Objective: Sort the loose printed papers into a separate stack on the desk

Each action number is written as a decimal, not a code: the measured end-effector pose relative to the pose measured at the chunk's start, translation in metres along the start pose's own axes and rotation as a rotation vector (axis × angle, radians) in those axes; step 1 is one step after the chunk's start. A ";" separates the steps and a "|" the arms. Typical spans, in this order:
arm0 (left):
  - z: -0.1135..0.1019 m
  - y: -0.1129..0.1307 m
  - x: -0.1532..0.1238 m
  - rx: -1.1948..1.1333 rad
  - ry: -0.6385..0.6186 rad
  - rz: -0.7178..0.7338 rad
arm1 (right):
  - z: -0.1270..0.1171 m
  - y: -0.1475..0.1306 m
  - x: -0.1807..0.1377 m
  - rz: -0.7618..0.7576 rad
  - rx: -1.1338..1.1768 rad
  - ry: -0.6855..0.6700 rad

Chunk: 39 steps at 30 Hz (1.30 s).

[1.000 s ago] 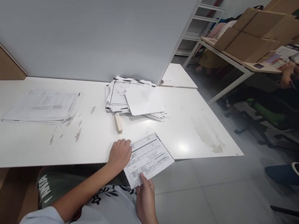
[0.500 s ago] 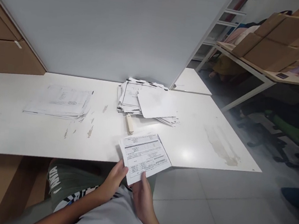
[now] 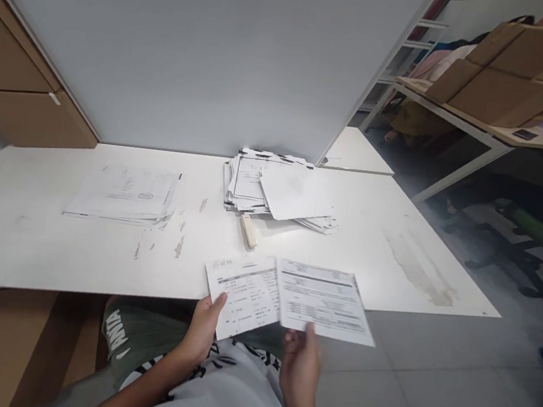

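My left hand [image 3: 205, 326] pinches the lower left edge of a printed sheet [image 3: 245, 298], thumb on top. In my right hand [image 3: 301, 364] is a second printed form [image 3: 324, 301], gripped at its lower edge between thumb and fingers. The two papers are side by side, their inner edges close together, above the table's front edge. Whether more sheets lie under either one I cannot tell. Beyond them on the table lies a cream-coloured stapler [image 3: 248, 231], just in front of a messy pile of papers [image 3: 297, 193].
A neater paper stack [image 3: 123, 193] lies on the left of the white table [image 3: 185, 272]. A grey panel [image 3: 219, 60] rises along the back. Cardboard boxes [image 3: 15, 83] stand at the left. Another table with a large carton [image 3: 506, 80] is at the right.
The papers held together by both hands are now parted. My right hand has moved right with one form, leaving another sheet in my left. The view has shifted slightly.
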<state>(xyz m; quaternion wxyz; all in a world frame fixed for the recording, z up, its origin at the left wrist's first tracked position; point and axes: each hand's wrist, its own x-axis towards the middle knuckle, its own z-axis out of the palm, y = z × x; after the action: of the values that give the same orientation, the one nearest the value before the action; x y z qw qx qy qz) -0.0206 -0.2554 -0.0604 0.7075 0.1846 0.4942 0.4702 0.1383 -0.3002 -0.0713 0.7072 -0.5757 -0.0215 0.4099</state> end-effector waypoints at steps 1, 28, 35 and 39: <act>-0.004 0.000 -0.001 -0.006 0.001 -0.014 | -0.003 -0.008 0.001 -0.070 0.013 0.039; 0.014 0.012 -0.005 0.106 -0.078 -0.052 | 0.019 0.011 -0.034 0.296 -0.613 -0.936; 0.005 0.016 -0.001 -0.078 0.003 -0.135 | -0.044 -0.005 0.038 0.405 -0.659 -1.200; 0.000 0.018 0.000 -0.092 0.079 -0.223 | -0.073 -0.026 0.066 0.391 -0.397 -1.042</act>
<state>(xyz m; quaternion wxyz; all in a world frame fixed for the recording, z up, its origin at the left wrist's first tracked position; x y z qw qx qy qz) -0.0290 -0.2459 -0.0470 0.7432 0.0773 0.5170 0.4176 0.2327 -0.3181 -0.1035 0.3934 -0.4130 -0.3357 0.7497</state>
